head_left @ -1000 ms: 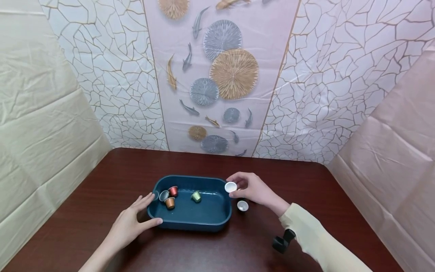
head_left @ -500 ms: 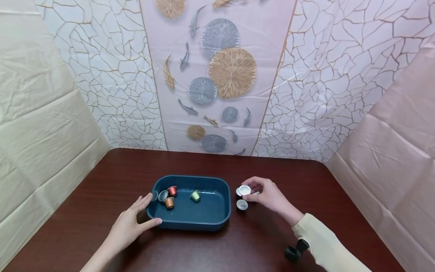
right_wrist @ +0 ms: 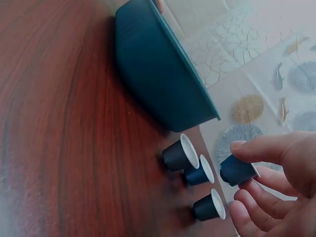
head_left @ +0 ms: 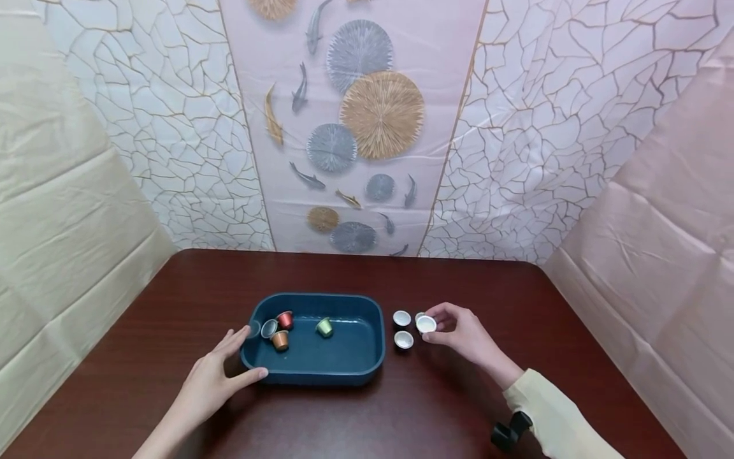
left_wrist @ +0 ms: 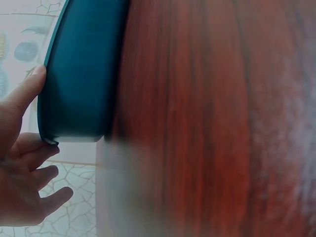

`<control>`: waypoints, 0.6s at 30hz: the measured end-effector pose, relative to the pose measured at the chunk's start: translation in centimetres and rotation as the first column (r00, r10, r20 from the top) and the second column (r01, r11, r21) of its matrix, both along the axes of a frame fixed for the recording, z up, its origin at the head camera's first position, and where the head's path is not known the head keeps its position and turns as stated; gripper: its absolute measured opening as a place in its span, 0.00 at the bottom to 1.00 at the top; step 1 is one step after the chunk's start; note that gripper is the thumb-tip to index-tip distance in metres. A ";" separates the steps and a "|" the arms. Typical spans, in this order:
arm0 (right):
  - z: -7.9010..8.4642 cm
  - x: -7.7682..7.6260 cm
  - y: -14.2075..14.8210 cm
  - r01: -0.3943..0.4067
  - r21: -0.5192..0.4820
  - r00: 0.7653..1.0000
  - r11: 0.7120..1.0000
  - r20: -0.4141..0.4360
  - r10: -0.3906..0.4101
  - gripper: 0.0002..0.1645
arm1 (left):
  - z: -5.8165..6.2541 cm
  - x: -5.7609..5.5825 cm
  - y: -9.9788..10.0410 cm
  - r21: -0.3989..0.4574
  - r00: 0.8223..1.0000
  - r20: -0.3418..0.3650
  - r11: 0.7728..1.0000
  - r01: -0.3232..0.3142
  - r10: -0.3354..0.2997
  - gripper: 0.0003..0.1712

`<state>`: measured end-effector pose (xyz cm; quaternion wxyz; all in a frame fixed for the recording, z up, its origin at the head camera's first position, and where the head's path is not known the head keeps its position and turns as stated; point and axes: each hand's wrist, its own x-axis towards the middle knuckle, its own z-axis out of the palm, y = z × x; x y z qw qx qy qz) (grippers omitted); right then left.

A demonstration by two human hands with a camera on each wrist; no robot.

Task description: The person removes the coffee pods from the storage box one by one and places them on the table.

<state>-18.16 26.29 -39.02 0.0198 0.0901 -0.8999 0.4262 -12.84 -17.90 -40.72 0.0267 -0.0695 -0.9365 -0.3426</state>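
Observation:
My right hand [head_left: 467, 335] pinches a dark blue coffee capsule [right_wrist: 238, 170], its white lid tilted towards the head camera. Under and beside that hand, a black coffee capsule [right_wrist: 178, 154], a blue one [right_wrist: 196, 174] and another dark one [right_wrist: 207, 206] stand lid up on the table. My left hand [head_left: 206, 373] rests on the left end of a dark teal tray [head_left: 375, 366], thumb at the near rim, other fingers fairly straight. Inside lie a red capsule [head_left: 285, 320], an orange capsule [head_left: 280, 340], a green capsule [head_left: 324, 327] and a foil-topped capsule [head_left: 269, 329].
Another round lid [head_left: 254, 329] shows at the tray's left wall, partly behind my left fingers. The dark red wooden table [head_left: 344, 427] runs back to a patterned cloth backdrop [head_left: 355, 191], with plain cloth at both sides.
My right hand has moved right, away from the tray's right rim, with the capsule in its fingers. Standing capsules behind it have come into sight. The left hand stays on the tray.

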 end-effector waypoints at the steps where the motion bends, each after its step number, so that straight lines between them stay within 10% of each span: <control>1: -0.1 0.0 0.1 0.004 0.001 1.000 1.000 0.001 -0.004 0.22 | 0.0 0.0 0.0 -0.001 1.000 -0.001 1.000 -0.002 0.002 0.53; 18: -1.9 0.6 0.7 0.016 -0.020 0.998 1.000 0.054 -0.015 0.24 | 0.0 -0.1 -0.1 0.002 1.000 -0.006 1.000 0.010 -0.010 0.52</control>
